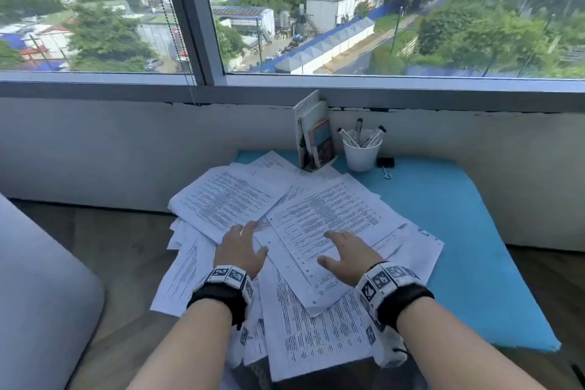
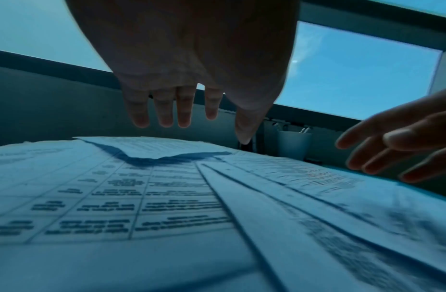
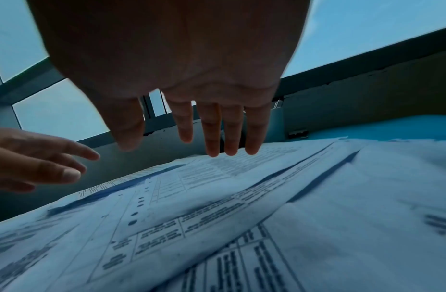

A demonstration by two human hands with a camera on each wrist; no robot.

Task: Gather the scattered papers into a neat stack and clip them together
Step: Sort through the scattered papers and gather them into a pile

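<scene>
Left hand [image 1: 239,247] and right hand [image 1: 345,255], fingers spread and holding nothing, hover over the scattered papers [image 1: 304,225], seemingly to gather them; binder clip [image 1: 385,163] idle at 1 o'clock

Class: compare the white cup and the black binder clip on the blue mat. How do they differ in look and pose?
The white cup stands upright and holds markers; the binder clip lies flat and holds nothing. The cup is white and much the larger; the clip is black with a wire handle. Both sit on the blue mat, away from either hand.

Head above; wrists perhaps skimming papers [image 1: 319,218]
</scene>
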